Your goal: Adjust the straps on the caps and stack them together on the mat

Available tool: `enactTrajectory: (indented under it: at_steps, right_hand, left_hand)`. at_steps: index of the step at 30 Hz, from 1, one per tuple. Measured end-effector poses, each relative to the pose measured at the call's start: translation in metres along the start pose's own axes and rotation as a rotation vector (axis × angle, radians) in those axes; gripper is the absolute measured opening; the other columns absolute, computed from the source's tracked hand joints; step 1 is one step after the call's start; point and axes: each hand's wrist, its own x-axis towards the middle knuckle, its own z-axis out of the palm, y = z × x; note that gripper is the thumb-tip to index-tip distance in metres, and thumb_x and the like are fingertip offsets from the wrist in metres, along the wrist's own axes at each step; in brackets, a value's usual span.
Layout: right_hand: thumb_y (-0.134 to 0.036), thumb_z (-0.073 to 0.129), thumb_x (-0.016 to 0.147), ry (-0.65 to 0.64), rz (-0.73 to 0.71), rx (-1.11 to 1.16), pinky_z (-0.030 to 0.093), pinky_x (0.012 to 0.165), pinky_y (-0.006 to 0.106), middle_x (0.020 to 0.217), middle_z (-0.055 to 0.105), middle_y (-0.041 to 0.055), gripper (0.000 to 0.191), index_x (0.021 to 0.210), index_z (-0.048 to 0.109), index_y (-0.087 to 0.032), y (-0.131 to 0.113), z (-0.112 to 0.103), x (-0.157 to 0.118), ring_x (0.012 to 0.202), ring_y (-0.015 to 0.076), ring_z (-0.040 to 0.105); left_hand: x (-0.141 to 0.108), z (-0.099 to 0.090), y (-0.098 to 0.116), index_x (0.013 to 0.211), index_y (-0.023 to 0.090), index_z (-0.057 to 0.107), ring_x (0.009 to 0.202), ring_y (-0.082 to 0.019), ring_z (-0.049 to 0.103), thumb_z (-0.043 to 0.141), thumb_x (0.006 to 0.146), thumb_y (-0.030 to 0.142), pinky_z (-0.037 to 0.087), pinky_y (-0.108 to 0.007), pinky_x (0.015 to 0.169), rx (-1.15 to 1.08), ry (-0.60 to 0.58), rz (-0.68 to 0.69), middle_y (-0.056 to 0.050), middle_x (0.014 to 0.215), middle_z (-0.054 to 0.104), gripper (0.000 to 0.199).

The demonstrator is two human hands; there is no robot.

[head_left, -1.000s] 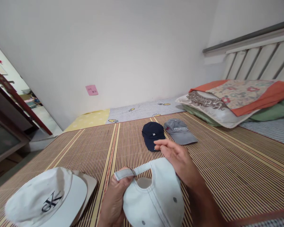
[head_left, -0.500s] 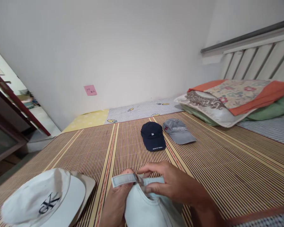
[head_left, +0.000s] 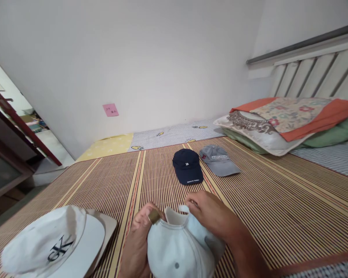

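Both my hands hold a pale blue cap (head_left: 179, 251) low in the middle of the view, its back opening turned up. My left hand (head_left: 139, 239) pinches the metal buckle of the strap at the cap's left side. My right hand (head_left: 211, 214) grips the cap's back edge on the right. A white cap with a black logo (head_left: 55, 243) lies on the mat at lower left. Farther off lie a navy cap (head_left: 187, 166) and a grey cap (head_left: 219, 160), side by side.
A striped bamboo mat (head_left: 278, 200) covers the bed. Stacked pillows (head_left: 281, 123) lie at the right by a slatted headboard (head_left: 313, 73). A white wall with a pink note (head_left: 110, 110) stands behind. A doorway and dark wooden furniture (head_left: 5, 154) are at the left.
The strap that stuck out to the left has been drawn in at the cap's back opening. My right hand came down from above the cap onto its back edge, and the cap turned crown-forward.
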Motion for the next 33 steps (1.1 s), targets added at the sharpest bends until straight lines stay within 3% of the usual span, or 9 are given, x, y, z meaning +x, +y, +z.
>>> enactTrajectory:
  at_steps: [4, 7, 13, 17, 20, 23, 27, 30, 33]
  right_hand:
    - [-0.038, 0.065, 0.094, -0.043, -0.035, 0.297, 0.049, 0.079, 0.036, 0.098, 0.081, 0.0062, 0.026, 0.111, 0.079, -0.024, 0.005, -0.010, -0.003, 0.091, 0.0261, 0.072]
    - [-0.040, 0.071, 0.091, -0.150, -0.098, 0.447, 0.050, 0.094, 0.039, 0.118, 0.079, 0.0068, 0.034, 0.122, 0.076, -0.025, 0.014, -0.015, -0.002, 0.109, 0.0280, 0.070]
    - [-0.032, 0.083, 0.080, -0.328, -0.046, 0.713, 0.046, 0.069, 0.026, 0.086, 0.075, 0.0004, 0.022, 0.097, 0.075, -0.020, 0.028, -0.007, 0.004, 0.079, 0.0177, 0.066]
    - [-0.042, 0.076, 0.087, -0.099, -0.103, 0.813, 0.037, 0.057, 0.023, 0.071, 0.064, -0.0028, 0.025, 0.084, 0.069, -0.019, 0.018, -0.007, 0.004, 0.063, 0.0116, 0.054]
    - [-0.047, 0.077, 0.086, 0.159, -0.030, 1.076, 0.041, 0.055, 0.022, 0.071, 0.065, -0.0029, 0.028, 0.087, 0.067, -0.021, 0.008, -0.011, 0.002, 0.059, 0.0116, 0.055]
    - [-0.050, 0.081, 0.081, 0.417, 0.068, 1.249, 0.050, 0.061, 0.026, 0.076, 0.071, -0.0016, 0.032, 0.091, 0.066, -0.023, 0.005, -0.015, 0.002, 0.064, 0.0157, 0.064]
    - [-0.057, 0.078, 0.080, 0.725, 0.178, 1.237, 0.057, 0.070, 0.032, 0.094, 0.078, 0.0014, 0.040, 0.103, 0.069, -0.025, 0.010, -0.020, 0.002, 0.081, 0.0230, 0.073]
    - [-0.052, 0.076, 0.081, 0.881, 0.249, 1.193, 0.058, 0.076, 0.034, 0.099, 0.080, 0.0013, 0.037, 0.108, 0.072, -0.027, 0.014, -0.024, 0.001, 0.090, 0.0252, 0.074]
    - [-0.051, 0.074, 0.083, 0.935, 0.258, 1.117, 0.058, 0.079, 0.035, 0.096, 0.080, 0.0030, 0.033, 0.104, 0.073, -0.025, 0.015, -0.027, -0.001, 0.095, 0.0270, 0.074]
  left_hand:
    - [0.008, -0.005, 0.004, 0.083, 0.019, 0.068, 0.060, -0.012, 0.066, 0.091, 0.074, 0.036, 0.055, -0.021, 0.062, -0.107, 0.193, 0.021, 0.003, 0.072, 0.071, 0.030]
    - [0.015, -0.008, 0.012, 0.084, 0.018, 0.070, 0.061, -0.014, 0.070, 0.080, 0.084, 0.028, 0.060, -0.025, 0.066, -0.268, 0.382, 0.012, 0.001, 0.070, 0.073, 0.015]
    - [0.025, -0.014, 0.022, 0.084, 0.017, 0.072, 0.067, -0.017, 0.073, 0.059, 0.101, 0.028, 0.063, -0.027, 0.070, -0.357, 0.497, -0.083, -0.004, 0.069, 0.075, 0.024]
    - [0.034, -0.033, 0.014, 0.091, 0.015, 0.073, 0.064, -0.013, 0.070, 0.068, 0.097, 0.032, 0.060, -0.023, 0.068, -0.286, 0.327, -0.012, -0.002, 0.072, 0.071, 0.019]
    - [0.039, -0.045, 0.001, 0.109, 0.014, 0.075, 0.073, -0.018, 0.071, 0.077, 0.089, 0.050, 0.060, -0.028, 0.074, -0.185, 0.073, -0.052, -0.002, 0.077, 0.071, 0.041]
    - [0.039, -0.046, -0.014, 0.122, 0.016, 0.075, 0.103, -0.028, 0.072, 0.073, 0.088, 0.059, 0.057, -0.037, 0.093, -0.112, -0.105, -0.139, -0.010, 0.103, 0.078, 0.055]
    - [0.032, -0.037, -0.034, 0.125, 0.022, 0.076, 0.139, -0.037, 0.054, 0.082, 0.078, 0.062, 0.041, -0.045, 0.115, -0.010, -0.329, -0.190, -0.013, 0.134, 0.073, 0.062]
    - [0.029, -0.029, -0.047, 0.130, 0.021, 0.074, 0.132, -0.037, 0.060, 0.094, 0.068, 0.049, 0.040, -0.047, 0.114, 0.167, -0.503, -0.247, -0.015, 0.131, 0.074, 0.071]
    - [0.030, -0.022, -0.061, 0.121, 0.019, 0.078, 0.110, -0.030, 0.070, 0.090, 0.075, 0.037, 0.047, -0.042, 0.103, 0.328, -0.495, -0.238, -0.013, 0.112, 0.081, 0.051]
